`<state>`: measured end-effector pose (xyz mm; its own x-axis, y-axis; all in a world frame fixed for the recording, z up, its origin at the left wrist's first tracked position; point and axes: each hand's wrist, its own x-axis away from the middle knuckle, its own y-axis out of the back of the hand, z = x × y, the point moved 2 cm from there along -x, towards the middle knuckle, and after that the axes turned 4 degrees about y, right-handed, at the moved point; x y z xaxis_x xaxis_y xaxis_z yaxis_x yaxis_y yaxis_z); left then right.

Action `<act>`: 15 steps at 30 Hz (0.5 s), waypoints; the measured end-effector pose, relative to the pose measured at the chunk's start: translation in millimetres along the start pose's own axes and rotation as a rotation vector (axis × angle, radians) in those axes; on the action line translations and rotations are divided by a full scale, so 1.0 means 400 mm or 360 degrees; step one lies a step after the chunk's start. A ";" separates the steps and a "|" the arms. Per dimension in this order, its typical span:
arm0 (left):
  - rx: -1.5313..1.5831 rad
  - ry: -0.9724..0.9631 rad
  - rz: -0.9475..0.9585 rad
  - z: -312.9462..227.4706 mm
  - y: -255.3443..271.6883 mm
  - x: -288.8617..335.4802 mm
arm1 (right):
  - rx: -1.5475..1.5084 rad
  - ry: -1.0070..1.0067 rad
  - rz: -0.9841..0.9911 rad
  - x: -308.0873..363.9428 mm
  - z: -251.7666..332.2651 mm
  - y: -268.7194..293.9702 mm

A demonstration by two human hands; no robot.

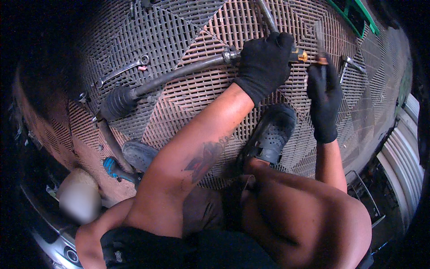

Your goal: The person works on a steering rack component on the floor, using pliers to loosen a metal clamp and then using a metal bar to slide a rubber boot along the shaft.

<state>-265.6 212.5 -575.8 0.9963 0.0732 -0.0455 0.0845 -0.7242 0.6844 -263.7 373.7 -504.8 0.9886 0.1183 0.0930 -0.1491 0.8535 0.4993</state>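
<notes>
Grid floor (179,96) in grey and brown spreads below. On it, the shaft (179,71) runs from its black boot (118,103) at the left to the left hand (266,65), at the far side. This hand's grip is closed around a yellow-ended tool (302,56); whether it also holds the shaft, I cannot tell. Just to the right, the right hand (324,98) has its grip clamped on a blurred tool (321,59). One wrench (122,71) lies beyond the shaft, at the left.
</notes>
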 end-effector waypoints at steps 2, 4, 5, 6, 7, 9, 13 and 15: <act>-0.0047 -0.0007 -0.0015 -0.002 -0.001 -0.002 | -0.0448 -0.0229 -0.0268 -0.011 -0.013 0.023; -0.0089 -0.0019 -0.0034 -0.003 -0.004 -0.005 | -0.0391 -0.0118 -0.0131 -0.014 0.007 0.002; -0.0087 0.0006 -0.0017 -0.001 -0.005 -0.005 | -0.0196 -0.0182 0.0100 -0.011 0.012 -0.006; -0.0086 0.0031 0.0000 0.006 -0.004 -0.003 | -0.0188 -0.0244 0.0116 -0.012 -0.001 0.000; -0.0084 0.0057 0.0016 0.009 -0.005 -0.003 | -0.0180 -0.0304 0.0135 -0.015 -0.013 0.007; -0.0079 -0.0011 0.0003 0.007 0.004 -0.009 | -0.0258 -0.0407 0.0004 -0.030 -0.032 0.029; -0.0199 0.0007 0.0061 0.020 -0.003 -0.008 | -0.0220 -0.0236 0.0171 -0.024 -0.012 -0.012; -0.0257 -0.0002 0.0104 0.033 -0.001 -0.002 | 0.0011 -0.0159 0.0315 -0.014 -0.005 -0.032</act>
<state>-266.2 203.5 -585.7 0.9996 0.0288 0.0020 0.0159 -0.6077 0.7940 -267.3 363.2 -513.4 0.9332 0.2318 0.2746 -0.3404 0.8153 0.4685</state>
